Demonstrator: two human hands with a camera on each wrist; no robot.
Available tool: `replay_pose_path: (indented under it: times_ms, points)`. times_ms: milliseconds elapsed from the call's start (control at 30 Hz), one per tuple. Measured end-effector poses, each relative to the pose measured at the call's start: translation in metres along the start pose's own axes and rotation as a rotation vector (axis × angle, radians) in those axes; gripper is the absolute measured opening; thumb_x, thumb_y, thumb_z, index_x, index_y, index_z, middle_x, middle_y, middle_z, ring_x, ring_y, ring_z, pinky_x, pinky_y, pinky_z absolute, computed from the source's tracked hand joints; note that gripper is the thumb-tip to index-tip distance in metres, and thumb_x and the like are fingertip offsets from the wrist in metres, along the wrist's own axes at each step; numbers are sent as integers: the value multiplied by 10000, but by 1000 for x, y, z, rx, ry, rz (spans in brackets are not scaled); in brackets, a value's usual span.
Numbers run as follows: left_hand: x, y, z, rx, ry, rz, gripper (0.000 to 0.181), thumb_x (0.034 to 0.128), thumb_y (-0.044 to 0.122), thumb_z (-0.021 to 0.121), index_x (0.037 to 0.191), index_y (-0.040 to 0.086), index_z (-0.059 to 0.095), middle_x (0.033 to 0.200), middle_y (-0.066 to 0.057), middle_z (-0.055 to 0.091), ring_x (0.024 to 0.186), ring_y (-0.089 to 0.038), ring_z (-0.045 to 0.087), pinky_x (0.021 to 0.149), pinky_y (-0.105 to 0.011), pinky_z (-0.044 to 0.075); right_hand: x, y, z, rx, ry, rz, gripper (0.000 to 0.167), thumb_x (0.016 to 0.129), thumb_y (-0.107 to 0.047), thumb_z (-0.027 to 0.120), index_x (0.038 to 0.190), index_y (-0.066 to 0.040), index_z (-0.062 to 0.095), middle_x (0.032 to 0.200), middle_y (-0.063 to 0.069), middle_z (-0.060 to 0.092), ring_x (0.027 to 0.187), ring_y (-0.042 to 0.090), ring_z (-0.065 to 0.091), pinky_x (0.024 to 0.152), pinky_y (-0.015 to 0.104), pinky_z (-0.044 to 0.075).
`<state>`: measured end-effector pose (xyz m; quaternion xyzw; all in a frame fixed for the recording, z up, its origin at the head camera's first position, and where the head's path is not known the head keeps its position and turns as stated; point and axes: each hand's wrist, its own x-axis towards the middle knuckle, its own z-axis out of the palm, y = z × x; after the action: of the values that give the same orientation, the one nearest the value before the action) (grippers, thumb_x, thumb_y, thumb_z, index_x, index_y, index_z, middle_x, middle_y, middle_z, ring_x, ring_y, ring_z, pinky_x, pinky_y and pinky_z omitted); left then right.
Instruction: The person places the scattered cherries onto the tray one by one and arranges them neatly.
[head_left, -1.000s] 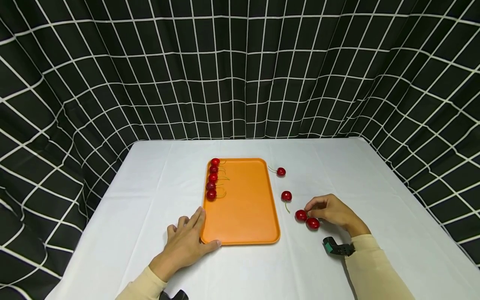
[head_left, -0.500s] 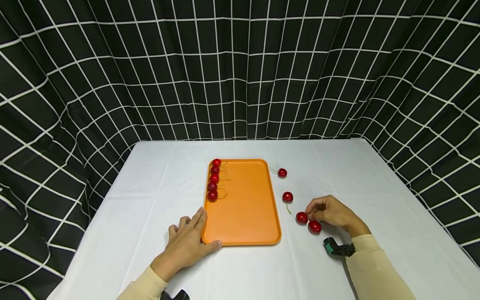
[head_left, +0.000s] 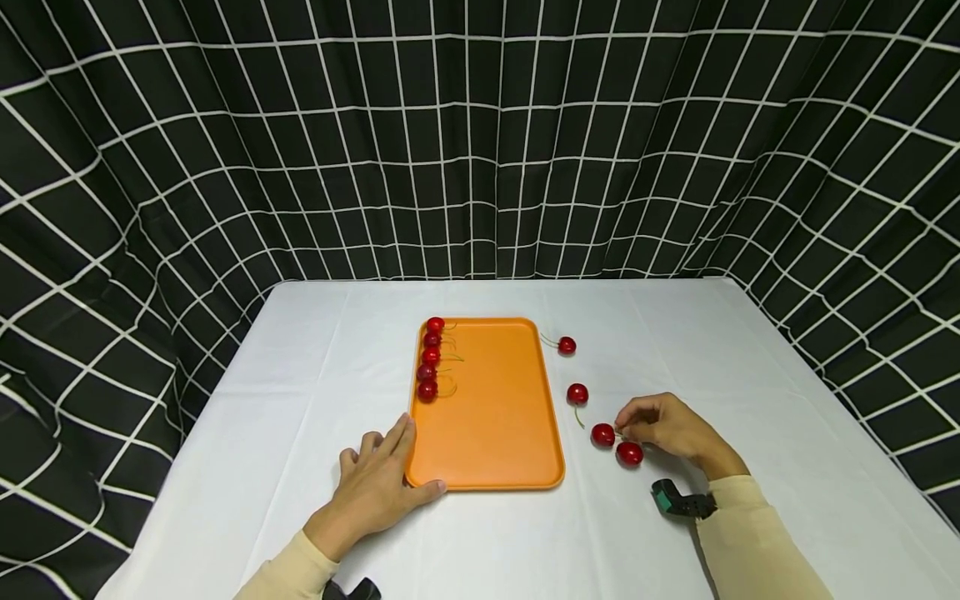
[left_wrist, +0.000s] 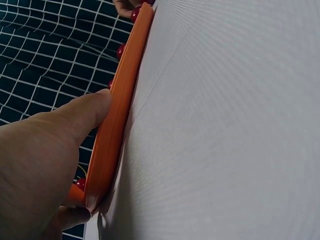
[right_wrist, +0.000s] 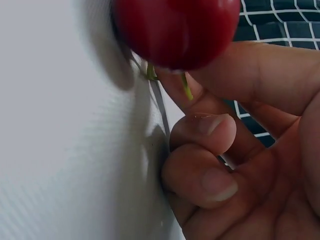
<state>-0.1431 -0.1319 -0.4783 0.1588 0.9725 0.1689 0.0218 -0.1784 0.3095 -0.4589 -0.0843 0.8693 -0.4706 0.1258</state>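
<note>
My left hand rests against the near left corner of the orange tray, fingers along its left side and thumb at the front edge. In the left wrist view the thumb of the left hand touches the tray's wall. To the tray's right, my right hand pinches at the stems beside two red cherries, one farther left and one nearer. The right wrist view shows a large cherry with green stem at the curled fingers of the right hand.
Several cherries line the tray's left side, stems pointing right. Two more cherries lie on the white cloth right of the tray, one farther back, one nearer. A black gridded curtain stands behind.
The two cherries by my right hand have shifted slightly toward me and a little apart. My right hand has moved slightly; my left hand stays at the tray corner.
</note>
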Motion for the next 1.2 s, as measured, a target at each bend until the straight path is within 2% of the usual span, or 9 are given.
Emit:
replay_pose_path:
  times_ms: [367, 600, 833, 933, 1100, 1200]
  points:
    - [0, 0, -1, -15, 7, 2, 1024, 775, 742, 582, 1497, 56, 345, 1566, -57, 245, 1188, -302, 365, 817, -497, 225, 4, -7, 2, -22, -39, -8, 194, 821, -117, 749, 989, -30, 710, 885, 90, 664, 800, 240, 549, 675, 317, 455]
    - [0, -1, -1, -13, 10, 2, 1025, 772, 738, 590, 1500, 60, 343, 1562, -60, 252, 1187, -302, 366, 809, -489, 228, 3, -13, 11, -188, 28, -78, 360, 762, -229, 830, 1084, -127, 705, 970, 17, 621, 868, 244, 475, 705, 318, 419]
    - [0, -1, -2, -14, 3, -8, 1033, 767, 745, 588, 1502, 64, 339, 1563, -55, 251, 1196, -310, 362, 820, -500, 227, 3, -15, 21, -257, 53, -100, 282, 759, -191, 827, 1014, -172, 710, 936, -13, 603, 892, 240, 470, 779, 393, 407]
    - [0, 0, -2, -21, -2, -8, 1033, 769, 747, 583, 1501, 60, 340, 1562, -56, 252, 1199, -313, 358, 825, -505, 222, 3, -16, 23, -269, 99, -108, 260, 768, -218, 826, 1004, -190, 720, 951, -25, 614, 898, 235, 487, 805, 424, 418]
    - [0, 0, -2, -20, -5, -6, 1034, 770, 752, 576, 1500, 59, 340, 1562, -57, 253, 1199, -311, 355, 830, -507, 218, 4, -22, 26, -218, 193, -214, 256, 798, -240, 812, 1035, -177, 737, 963, -50, 642, 870, 214, 501, 766, 386, 408]
    - [0, 0, -2, -20, -2, -1, 1032, 772, 749, 576, 1499, 56, 341, 1560, -60, 259, 1191, -306, 357, 824, -502, 217, 5, -37, 30, -141, 223, -314, 252, 815, -150, 793, 1057, -103, 738, 954, -18, 658, 835, 238, 492, 715, 373, 378]
